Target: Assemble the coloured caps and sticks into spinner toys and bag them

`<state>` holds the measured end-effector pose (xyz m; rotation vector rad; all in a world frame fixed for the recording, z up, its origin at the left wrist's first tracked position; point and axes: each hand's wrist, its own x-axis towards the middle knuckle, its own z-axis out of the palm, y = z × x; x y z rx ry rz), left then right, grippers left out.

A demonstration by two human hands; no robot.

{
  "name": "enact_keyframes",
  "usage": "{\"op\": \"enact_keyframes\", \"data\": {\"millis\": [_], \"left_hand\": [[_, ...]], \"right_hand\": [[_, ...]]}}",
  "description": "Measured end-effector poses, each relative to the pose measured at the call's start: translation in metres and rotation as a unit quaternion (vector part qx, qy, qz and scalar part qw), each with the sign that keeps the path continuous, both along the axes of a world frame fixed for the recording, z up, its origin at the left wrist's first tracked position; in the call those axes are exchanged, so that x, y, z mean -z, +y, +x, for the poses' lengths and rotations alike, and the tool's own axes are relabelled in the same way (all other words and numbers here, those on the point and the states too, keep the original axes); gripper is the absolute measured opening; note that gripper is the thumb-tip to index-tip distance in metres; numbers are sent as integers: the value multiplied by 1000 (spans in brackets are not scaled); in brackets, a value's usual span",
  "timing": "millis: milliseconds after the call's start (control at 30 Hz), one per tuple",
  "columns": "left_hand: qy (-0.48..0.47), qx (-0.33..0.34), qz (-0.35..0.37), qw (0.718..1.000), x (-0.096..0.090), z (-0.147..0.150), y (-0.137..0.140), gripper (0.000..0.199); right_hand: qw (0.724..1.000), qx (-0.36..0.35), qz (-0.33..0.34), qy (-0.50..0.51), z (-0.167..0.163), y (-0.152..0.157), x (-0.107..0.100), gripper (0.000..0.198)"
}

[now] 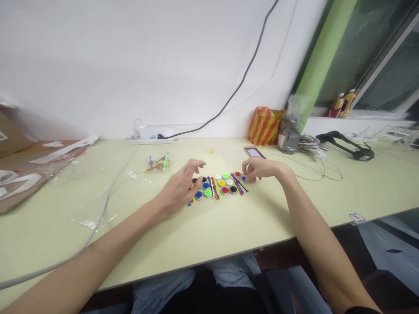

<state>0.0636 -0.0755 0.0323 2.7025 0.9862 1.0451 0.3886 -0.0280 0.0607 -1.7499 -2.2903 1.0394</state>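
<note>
On the pale table, small round pieces with coloured knobs stand in groups, with thin plastic sticks (213, 188) in several colours lying between them. My left hand (180, 188) reaches over the left end of this row, thumb and forefinger apart, partly hiding black pieces and a few sticks. Nothing shows between its fingers. At the right end, my right hand (258, 168) is closed in a pinch at a blue round piece (244, 179), beside a red one (237, 174). In the middle sit a yellow piece (221, 183) and a second red piece (224, 190).
A small stick figure (159, 162) lies left of the row among clear plastic wrap. Behind are a power strip (151, 139), a phone (255, 152), a striped bag (264, 125) and a grey bag (288, 134). A pale cable (108, 196) crosses the left side.
</note>
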Motion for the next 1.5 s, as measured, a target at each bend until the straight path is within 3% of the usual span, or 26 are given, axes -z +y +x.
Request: {"op": "enact_keyframes", "data": {"millis": [633,700,767,833,933,1033,1100,1233,1500], "left_hand": [[0,3,-20,1000,0,-2,0,35],[-2,8,-15,1000,1,-2,0,35],[-4,8,-13,1000,2,-3,1,35],[-5,6,-10,1000,2,-3,2,35],[-3,6,-9,1000,3,-3,2,36],[-1,7,-15,1000,3,-3,2,35],[0,7,-20,1000,3,-2,2,35],[0,5,-19,1000,3,-3,2,36],[5,3,-17,1000,2,-3,2,36]], "right_hand": [[1000,-24,6,17,-3,-5,0,17],[1000,-3,26,9,-3,-3,1,14],[995,40,94,-6,-1,-1,1,15],[969,115,216,-21,3,3,0,20],[874,267,406,-5,13,8,-4,29],[778,373,502,53,25,10,-7,36],[745,396,529,85,29,12,-6,37],[739,394,535,112,30,16,-2,40],[783,389,478,86,32,25,7,44]]}}
